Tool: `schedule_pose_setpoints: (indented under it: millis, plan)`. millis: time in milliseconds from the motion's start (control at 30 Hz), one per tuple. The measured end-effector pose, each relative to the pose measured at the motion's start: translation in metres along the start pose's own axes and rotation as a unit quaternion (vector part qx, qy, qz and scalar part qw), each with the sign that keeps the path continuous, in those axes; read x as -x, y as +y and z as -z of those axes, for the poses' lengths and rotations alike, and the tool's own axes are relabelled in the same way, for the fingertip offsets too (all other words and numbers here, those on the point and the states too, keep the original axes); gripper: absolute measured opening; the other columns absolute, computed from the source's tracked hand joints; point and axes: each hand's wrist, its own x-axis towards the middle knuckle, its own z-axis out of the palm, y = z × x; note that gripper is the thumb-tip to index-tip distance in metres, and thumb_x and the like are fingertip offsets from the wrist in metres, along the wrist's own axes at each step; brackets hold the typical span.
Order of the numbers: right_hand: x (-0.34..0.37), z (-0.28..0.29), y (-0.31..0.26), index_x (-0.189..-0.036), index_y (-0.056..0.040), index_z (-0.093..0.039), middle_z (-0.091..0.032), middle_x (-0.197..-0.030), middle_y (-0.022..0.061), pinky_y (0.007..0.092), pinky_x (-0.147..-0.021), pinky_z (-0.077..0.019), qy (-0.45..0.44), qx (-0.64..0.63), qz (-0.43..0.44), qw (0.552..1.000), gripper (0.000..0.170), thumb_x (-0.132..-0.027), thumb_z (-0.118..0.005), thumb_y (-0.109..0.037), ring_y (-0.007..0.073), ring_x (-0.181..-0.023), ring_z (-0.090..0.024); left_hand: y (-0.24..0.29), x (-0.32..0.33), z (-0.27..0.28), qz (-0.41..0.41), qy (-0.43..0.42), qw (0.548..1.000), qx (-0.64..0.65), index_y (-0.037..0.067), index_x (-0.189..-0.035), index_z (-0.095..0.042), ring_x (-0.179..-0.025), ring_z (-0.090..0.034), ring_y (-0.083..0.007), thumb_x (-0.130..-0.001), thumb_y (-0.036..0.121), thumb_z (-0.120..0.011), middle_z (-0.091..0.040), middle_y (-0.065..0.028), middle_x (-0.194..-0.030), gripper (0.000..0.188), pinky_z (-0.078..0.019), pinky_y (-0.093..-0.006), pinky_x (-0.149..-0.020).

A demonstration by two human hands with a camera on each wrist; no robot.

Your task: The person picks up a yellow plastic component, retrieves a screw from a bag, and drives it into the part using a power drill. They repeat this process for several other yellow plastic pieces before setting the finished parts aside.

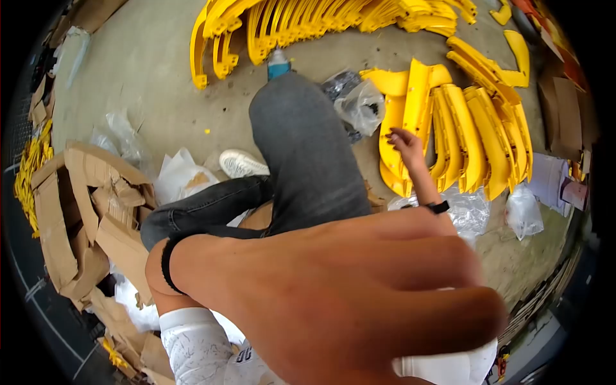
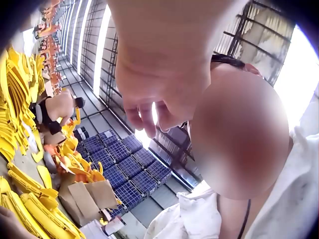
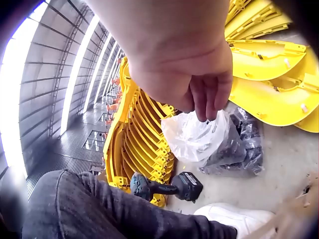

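Observation:
My left hand (image 1: 346,282) is raised close before the head camera and fills the lower middle of that view, fingers pointing right. In the left wrist view the same hand (image 2: 159,84) hangs near the person's head, its fingers loosely bent with nothing in them. Further off, my right hand (image 1: 410,151) is over the nearest of the curved yellow plastic panels (image 1: 462,128). The right wrist view shows this hand (image 3: 184,74) with relaxed, slightly curled fingers, overlapping a clear plastic bag (image 3: 199,142). Nothing shows in its grip.
A cordless power tool (image 3: 187,186) stands on the floor by the knee. Nested yellow panels (image 1: 308,25) line the far side. Torn cardboard (image 1: 102,199) lies at left. In the left wrist view, another person (image 2: 57,112) bends among yellow parts, with blue crates (image 2: 132,159) beyond.

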Motion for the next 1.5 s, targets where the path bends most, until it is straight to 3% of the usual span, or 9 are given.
schedule_pose_setpoints:
  millis: [167,267,333,500,633,767,1167,1367,1500]
  plan:
    - [-0.062,0.022,0.016,-0.118,0.0039,-0.061,-0.070,-0.103,0.0181,0.0327,-0.081,-0.0512,0.165,0.203,0.027,0.965,0.040,-0.086,-0.066,-0.020,0.0246,-0.089,-0.067,-0.036,-0.006,0.005,-0.073,0.170,0.975,-0.119,0.015,-0.072,-0.071,-0.067,-0.064,-0.0212,-0.065,0.017,-0.070,-0.067,-0.0033,-0.080,0.007,-0.0509,-0.0316,-0.060]
    - [-0.089,0.045,0.049,-0.133,0.0013,-0.047,-0.055,-0.127,0.0276,0.0429,-0.097,-0.0456,0.235,0.376,-0.085,0.892,0.080,-0.075,-0.076,-0.045,0.0386,-0.116,-0.056,-0.066,0.012,0.079,0.021,-0.088,0.991,-0.094,0.010,-0.098,-0.072,-0.087,-0.062,-0.0239,-0.074,0.010,-0.068,-0.066,-0.0059,-0.089,0.025,-0.0490,-0.0339,-0.077]
    - [-0.091,0.039,0.077,-0.135,0.0019,-0.040,-0.052,-0.127,0.0308,0.0443,-0.099,-0.0440,0.201,0.385,-0.171,0.884,0.093,-0.070,-0.079,-0.051,0.0431,-0.117,-0.052,-0.095,0.046,0.098,-0.097,0.121,0.957,-0.246,-0.001,-0.122,-0.057,-0.092,-0.065,-0.0268,-0.080,-0.002,-0.065,-0.067,-0.0150,-0.102,0.042,-0.0505,-0.0376,-0.080]
    - [-0.067,0.023,0.109,-0.135,-0.0081,-0.044,-0.052,-0.127,0.0270,0.0464,-0.096,-0.0456,0.164,0.467,-0.186,0.849,0.079,-0.071,-0.079,-0.040,0.0415,-0.116,-0.053,-0.114,0.116,0.138,0.133,0.270,0.917,-0.262,0.000,-0.124,-0.058,-0.096,-0.060,-0.0204,-0.085,0.000,-0.060,-0.064,-0.0109,-0.099,0.039,-0.0440,-0.0320,-0.091]
    - [-0.050,0.029,0.078,-0.090,-0.0026,-0.066,-0.067,-0.084,0.0230,0.0509,-0.077,-0.0503,0.264,0.504,-0.099,0.817,0.036,-0.081,-0.062,-0.037,0.0433,-0.084,-0.064,-0.118,0.139,0.145,0.181,0.310,0.908,-0.215,-0.001,-0.121,-0.060,-0.096,-0.059,-0.0183,-0.086,0.001,-0.059,-0.064,-0.0087,-0.099,0.035,-0.0433,-0.0311,-0.092]
    - [-0.036,0.076,0.046,-0.098,0.0005,-0.066,-0.065,-0.075,0.0228,0.0460,-0.067,-0.0474,0.327,0.334,0.038,0.883,0.033,-0.085,-0.067,-0.030,0.0432,-0.073,-0.062,-0.112,0.133,0.150,0.179,0.261,0.929,-0.191,-0.001,-0.120,-0.059,-0.098,-0.056,-0.0166,-0.085,-0.003,-0.057,-0.061,-0.0086,-0.101,0.034,-0.0412,-0.0323,-0.095]
    - [0.099,0.092,-0.271,-0.103,-0.0103,-0.069,-0.068,-0.105,0.0030,0.0527,-0.113,-0.0223,0.188,0.618,0.481,0.592,0.024,-0.081,-0.059,-0.013,0.0210,-0.099,-0.061,-0.064,0.003,0.141,-0.216,0.174,0.809,-0.518,0.006,-0.117,-0.060,-0.120,-0.049,-0.0336,-0.075,0.005,-0.069,-0.056,-0.0133,-0.123,0.043,-0.0401,-0.0425,-0.100]
    - [0.079,0.054,-0.338,-0.098,-0.0074,-0.070,-0.069,-0.102,0.0058,0.0505,-0.111,-0.0287,0.186,0.576,0.614,0.506,0.020,-0.083,-0.058,-0.011,0.0227,-0.095,-0.063,-0.089,0.031,0.216,-0.130,0.323,0.903,-0.254,0.007,-0.131,-0.050,-0.129,-0.044,-0.0297,-0.089,0.011,-0.057,-0.052,-0.0105,-0.133,0.043,-0.0343,-0.0403,-0.107]
    - [0.057,0.031,-0.377,-0.104,-0.0072,-0.069,-0.068,-0.108,0.0072,0.0497,-0.108,-0.0335,0.172,0.563,0.677,0.441,0.022,-0.087,-0.056,-0.010,0.0242,-0.103,-0.061,-0.082,0.087,0.246,-0.073,0.337,0.861,-0.373,0.006,-0.129,-0.052,-0.130,-0.043,-0.0282,-0.092,0.017,-0.058,-0.051,-0.0107,-0.135,0.039,-0.0334,-0.0388,-0.108]
